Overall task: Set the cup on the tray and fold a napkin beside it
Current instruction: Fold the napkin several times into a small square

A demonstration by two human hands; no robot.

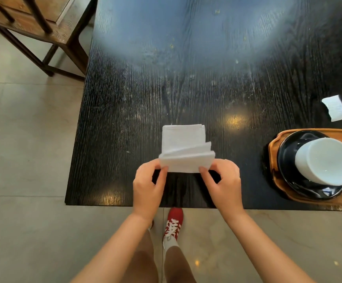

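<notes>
At frame centre, left hand (148,180) and right hand (223,179) pinch the napkin (183,149) near corners on the tabletop (125,119); uneven lifting could skew its loose layers.

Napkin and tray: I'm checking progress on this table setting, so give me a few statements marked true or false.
1. Both hands, left hand and right hand, pinch the napkin. True.
2. The cup stands on the bare table. False: it sits on a black saucer on the wooden tray.
3. The napkin lies on the tray. False: it is on the table, left of the tray.
4. Two small white paper pieces lie beyond the tray. True.
</notes>
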